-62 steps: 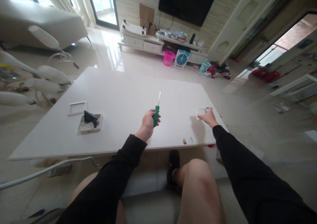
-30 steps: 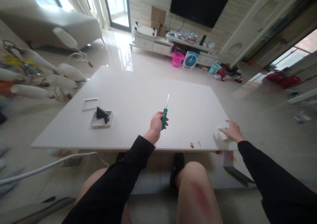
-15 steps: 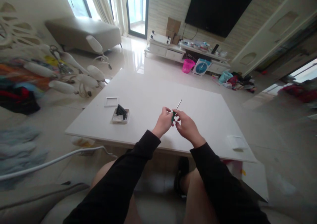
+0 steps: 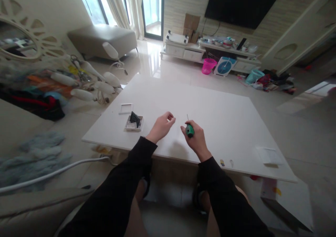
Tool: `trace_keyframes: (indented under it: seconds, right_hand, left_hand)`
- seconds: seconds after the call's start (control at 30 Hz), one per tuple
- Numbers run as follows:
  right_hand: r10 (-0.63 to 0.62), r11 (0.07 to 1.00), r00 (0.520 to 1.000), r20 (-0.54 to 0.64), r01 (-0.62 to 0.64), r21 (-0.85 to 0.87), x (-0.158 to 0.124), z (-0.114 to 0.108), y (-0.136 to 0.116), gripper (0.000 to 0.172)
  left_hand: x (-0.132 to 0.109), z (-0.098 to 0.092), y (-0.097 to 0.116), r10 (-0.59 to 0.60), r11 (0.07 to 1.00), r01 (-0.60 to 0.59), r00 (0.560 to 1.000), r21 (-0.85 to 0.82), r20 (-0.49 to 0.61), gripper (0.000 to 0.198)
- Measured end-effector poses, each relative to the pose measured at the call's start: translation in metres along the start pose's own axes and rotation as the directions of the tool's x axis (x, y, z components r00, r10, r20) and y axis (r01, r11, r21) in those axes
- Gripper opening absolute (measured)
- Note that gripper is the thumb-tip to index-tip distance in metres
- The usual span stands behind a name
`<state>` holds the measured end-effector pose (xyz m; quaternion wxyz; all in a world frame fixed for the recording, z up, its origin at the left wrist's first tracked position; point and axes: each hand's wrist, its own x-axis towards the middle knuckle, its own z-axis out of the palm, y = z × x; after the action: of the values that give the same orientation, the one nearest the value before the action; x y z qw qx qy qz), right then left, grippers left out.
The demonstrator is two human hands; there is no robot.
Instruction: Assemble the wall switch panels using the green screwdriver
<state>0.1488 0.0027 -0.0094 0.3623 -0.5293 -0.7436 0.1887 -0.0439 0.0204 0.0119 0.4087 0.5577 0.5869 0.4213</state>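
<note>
My right hand (image 4: pixel 197 138) is closed around a screwdriver with a green handle (image 4: pixel 190 131). The handle's butt end faces me, and its thin shaft (image 4: pixel 187 117) points away over the table. To its left, my left hand (image 4: pixel 160 128) hovers above the white table (image 4: pixel 210 107), apart from the screwdriver. Its fingers are loosely curled, with a gap to the thumb, and nothing shows in them. Left of that hand sits a small white box (image 4: pixel 133 129) holding a dark angular part (image 4: pixel 134 119). A white rectangular frame (image 4: pixel 126 108) lies just behind the box.
A white square piece (image 4: pixel 270 156) rests near the table's right end. Two small items, one a yellowish packet (image 4: pixel 222 162), lie at the front edge beside my right sleeve. A lamp with white shades (image 4: pixel 105 85) stands beyond the left edge. A grey-white tube (image 4: pixel 65 172) crosses the lower left.
My hands have moved apart; the left has let go of the screwdriver and shifted left. The screwdriver has swung in my right hand, its handle end now toward me. The view has turned left.
</note>
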Motion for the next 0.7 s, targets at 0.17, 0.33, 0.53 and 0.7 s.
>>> trace_keyframes:
  seconds: [0.17,0.33,0.53,0.7]
  right_hand:
    - [0.100,0.992,0.991,-0.090,-0.092,0.085,0.004,-0.010,0.007,0.023]
    - [0.142,0.986,0.984,-0.108,-0.131,0.103,0.006,-0.013,0.017,0.024]
    - [0.149,0.984,0.975,-0.167,-0.128,0.125,0.009,-0.017,0.019,0.025]
    - [0.184,0.976,0.964,-0.189,-0.158,0.147,0.010,-0.024,0.023,0.026]
  left_hand:
    - [0.023,-0.054,-0.036,-0.144,0.735,0.380,0.896,0.561,-0.420,0.072]
    - [0.021,-0.087,-0.073,-0.389,0.603,0.600,0.796,0.526,-0.463,0.112]
    - [0.023,-0.084,-0.094,-0.407,0.551,0.623,0.781,0.555,-0.473,0.111]
    - [0.024,-0.077,-0.094,-0.385,0.551,0.619,0.784,0.560,-0.487,0.107]
